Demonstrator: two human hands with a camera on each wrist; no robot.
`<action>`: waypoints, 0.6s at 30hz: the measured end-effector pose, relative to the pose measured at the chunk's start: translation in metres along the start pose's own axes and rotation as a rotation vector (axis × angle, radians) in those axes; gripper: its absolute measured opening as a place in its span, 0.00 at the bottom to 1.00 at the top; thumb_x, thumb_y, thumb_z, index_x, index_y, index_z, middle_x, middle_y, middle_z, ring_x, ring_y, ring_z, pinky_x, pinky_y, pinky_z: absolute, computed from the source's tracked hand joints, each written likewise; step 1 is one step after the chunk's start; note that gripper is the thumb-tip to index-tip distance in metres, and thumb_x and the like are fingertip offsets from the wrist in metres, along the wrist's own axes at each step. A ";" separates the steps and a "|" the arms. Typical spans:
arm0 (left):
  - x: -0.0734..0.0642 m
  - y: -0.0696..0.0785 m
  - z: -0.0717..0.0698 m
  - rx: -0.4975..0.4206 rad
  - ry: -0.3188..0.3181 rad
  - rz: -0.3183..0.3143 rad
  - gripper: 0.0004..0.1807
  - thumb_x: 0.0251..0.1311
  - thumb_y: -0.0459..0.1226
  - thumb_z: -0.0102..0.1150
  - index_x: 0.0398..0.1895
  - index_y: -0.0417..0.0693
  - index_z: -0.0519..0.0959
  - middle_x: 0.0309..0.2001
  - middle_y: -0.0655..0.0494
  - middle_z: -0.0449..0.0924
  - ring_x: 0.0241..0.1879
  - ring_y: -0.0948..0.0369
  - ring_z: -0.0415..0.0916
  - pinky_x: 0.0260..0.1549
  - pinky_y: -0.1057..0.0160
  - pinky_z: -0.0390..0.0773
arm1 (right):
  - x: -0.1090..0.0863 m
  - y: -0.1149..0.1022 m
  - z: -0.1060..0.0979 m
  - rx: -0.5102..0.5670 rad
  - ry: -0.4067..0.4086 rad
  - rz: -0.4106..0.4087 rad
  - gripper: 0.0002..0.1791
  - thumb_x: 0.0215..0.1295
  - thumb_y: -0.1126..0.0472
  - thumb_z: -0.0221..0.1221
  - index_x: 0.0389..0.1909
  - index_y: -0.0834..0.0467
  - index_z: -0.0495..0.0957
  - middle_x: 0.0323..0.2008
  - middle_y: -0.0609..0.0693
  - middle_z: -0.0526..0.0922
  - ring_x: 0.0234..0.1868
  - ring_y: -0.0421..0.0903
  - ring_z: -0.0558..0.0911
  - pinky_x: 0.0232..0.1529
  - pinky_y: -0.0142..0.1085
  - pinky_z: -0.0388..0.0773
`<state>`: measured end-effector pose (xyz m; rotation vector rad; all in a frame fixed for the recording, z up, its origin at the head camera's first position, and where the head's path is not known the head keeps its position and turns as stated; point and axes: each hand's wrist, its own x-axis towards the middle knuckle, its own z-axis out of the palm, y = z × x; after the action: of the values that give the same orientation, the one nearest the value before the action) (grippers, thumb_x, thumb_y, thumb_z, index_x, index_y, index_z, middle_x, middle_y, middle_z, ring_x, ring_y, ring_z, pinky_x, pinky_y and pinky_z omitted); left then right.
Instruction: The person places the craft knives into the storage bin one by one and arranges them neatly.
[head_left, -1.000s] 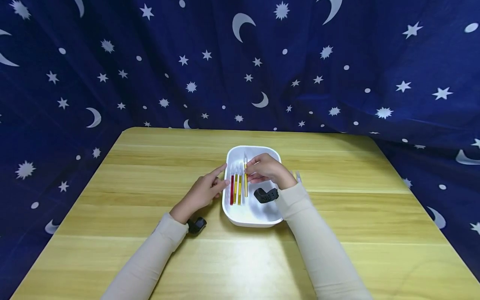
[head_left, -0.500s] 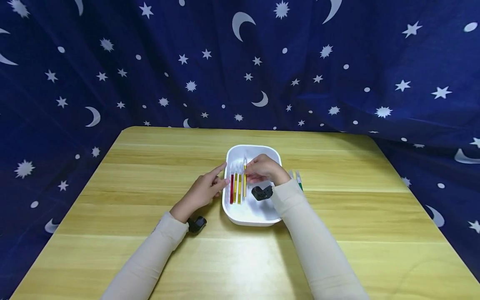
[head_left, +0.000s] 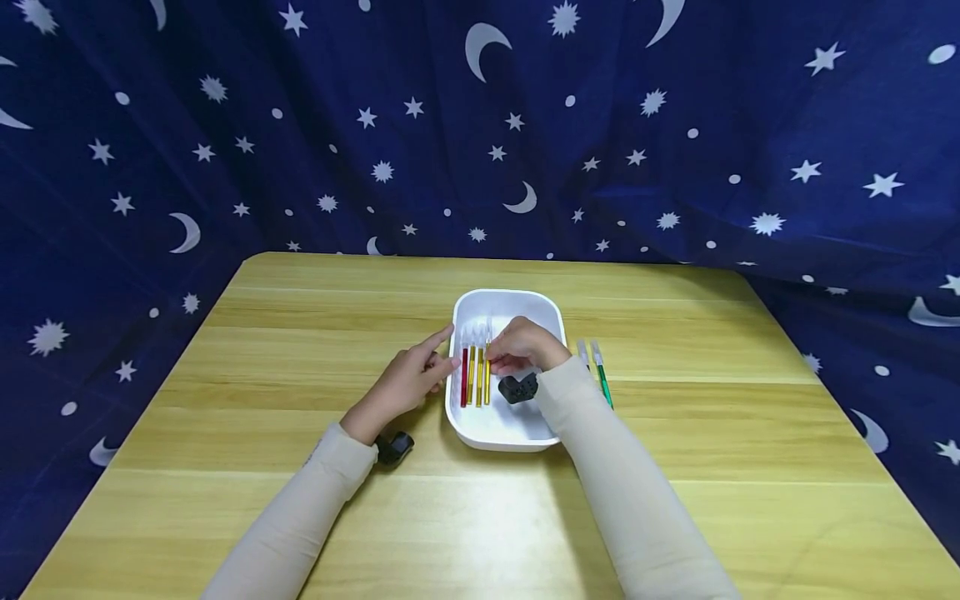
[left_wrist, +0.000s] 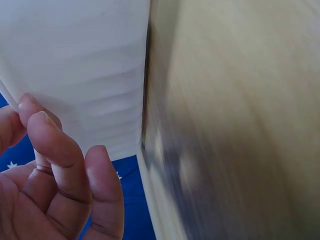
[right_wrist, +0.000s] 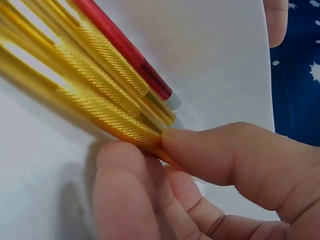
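A white tray holds a row of slim craft knives with knurled metal handles and clear caps. A red craft knife lies leftmost, with two gold craft knives beside it. Another gold craft knife is pinched between the thumb and fingers of my right hand, close along the right side of the row. At the tray's left rim is my left hand, index finger extended and thumb tip at the edge. In the left wrist view its other fingers bend loosely beside the tray's outer wall.
Right of the tray, a green-handled craft knife lies on the wooden table beside another capped one, mostly hidden by my right sleeve. A dark blue curtain with stars and moons hangs behind the table.
My right hand has moved left and slightly toward me, bringing the gold craft knife down next to the others. The green craft knife has come into view beyond the sleeve. My left hand stays put.
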<state>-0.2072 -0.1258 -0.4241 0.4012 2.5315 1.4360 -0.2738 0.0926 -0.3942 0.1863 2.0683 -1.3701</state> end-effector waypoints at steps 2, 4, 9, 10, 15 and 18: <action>0.001 -0.001 0.001 -0.001 0.000 0.000 0.36 0.83 0.41 0.57 0.87 0.45 0.58 0.31 0.50 0.78 0.27 0.57 0.73 0.22 0.65 0.72 | 0.000 0.001 0.001 -0.009 0.007 0.008 0.07 0.70 0.74 0.63 0.30 0.67 0.81 0.20 0.53 0.81 0.18 0.39 0.80 0.24 0.27 0.82; 0.001 -0.001 0.001 0.002 0.000 0.001 0.36 0.83 0.41 0.57 0.87 0.45 0.58 0.31 0.51 0.78 0.26 0.57 0.72 0.22 0.65 0.72 | 0.000 0.001 0.002 -0.014 0.013 0.013 0.07 0.70 0.74 0.63 0.30 0.68 0.81 0.20 0.53 0.81 0.18 0.39 0.80 0.25 0.27 0.82; 0.000 0.001 0.001 0.008 -0.002 0.002 0.36 0.83 0.41 0.57 0.87 0.45 0.58 0.31 0.52 0.78 0.27 0.57 0.73 0.22 0.64 0.72 | -0.001 0.001 0.002 -0.025 0.025 0.020 0.07 0.70 0.73 0.65 0.30 0.67 0.81 0.20 0.54 0.82 0.18 0.40 0.81 0.26 0.29 0.84; 0.000 0.002 0.000 0.008 -0.002 0.002 0.36 0.83 0.41 0.57 0.87 0.45 0.58 0.31 0.52 0.78 0.27 0.57 0.73 0.22 0.64 0.72 | -0.001 0.001 0.002 -0.027 0.027 0.019 0.07 0.70 0.73 0.65 0.29 0.67 0.81 0.20 0.54 0.82 0.18 0.40 0.81 0.26 0.29 0.84; -0.001 0.003 0.000 0.005 -0.003 0.000 0.36 0.83 0.42 0.57 0.87 0.45 0.58 0.31 0.51 0.78 0.26 0.59 0.71 0.22 0.65 0.71 | 0.000 0.002 0.002 -0.040 0.033 0.014 0.07 0.70 0.72 0.65 0.30 0.67 0.81 0.20 0.53 0.82 0.18 0.40 0.81 0.26 0.29 0.84; -0.001 0.002 0.000 0.007 -0.003 0.002 0.36 0.84 0.42 0.56 0.87 0.45 0.58 0.31 0.50 0.77 0.26 0.60 0.70 0.22 0.65 0.71 | 0.001 0.001 0.002 -0.045 0.036 0.020 0.07 0.70 0.72 0.66 0.31 0.68 0.82 0.20 0.53 0.82 0.18 0.40 0.82 0.27 0.29 0.84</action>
<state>-0.2063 -0.1248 -0.4220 0.4068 2.5351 1.4261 -0.2727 0.0910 -0.3962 0.2134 2.1190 -1.3158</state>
